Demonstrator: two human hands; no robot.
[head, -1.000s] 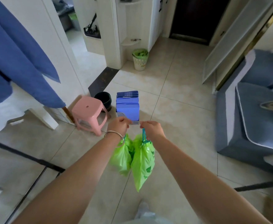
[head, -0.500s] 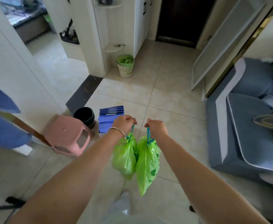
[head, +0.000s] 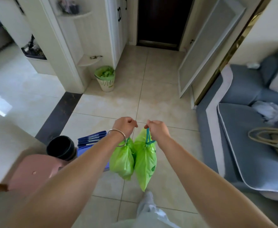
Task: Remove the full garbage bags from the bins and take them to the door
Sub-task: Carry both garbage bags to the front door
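Two full green garbage bags hang in front of me over the tiled floor. My left hand [head: 124,126], with a silver bangle on the wrist, is closed on the drawstring of the left bag [head: 121,159]. My right hand [head: 157,130] grips the blue drawstring of the right bag [head: 145,163], which hangs lower. The two bags touch side by side. A cream bin [head: 105,78] lined with a green bag stands by the white cabinet ahead on the left. The dark door [head: 161,22] is at the far end of the hallway.
A pink stool [head: 34,171], a black bin [head: 61,148] and a blue box [head: 90,142] sit low on the left. A grey sofa [head: 250,137] with a beige handbag [head: 273,142] fills the right. A white panel [head: 209,46] leans on the right wall. My foot [head: 147,203] is below.
I have walked forward down the hallway with both bags. The door and the cream bin are nearer, and the stool, black bin and blue box have slid toward the lower left.
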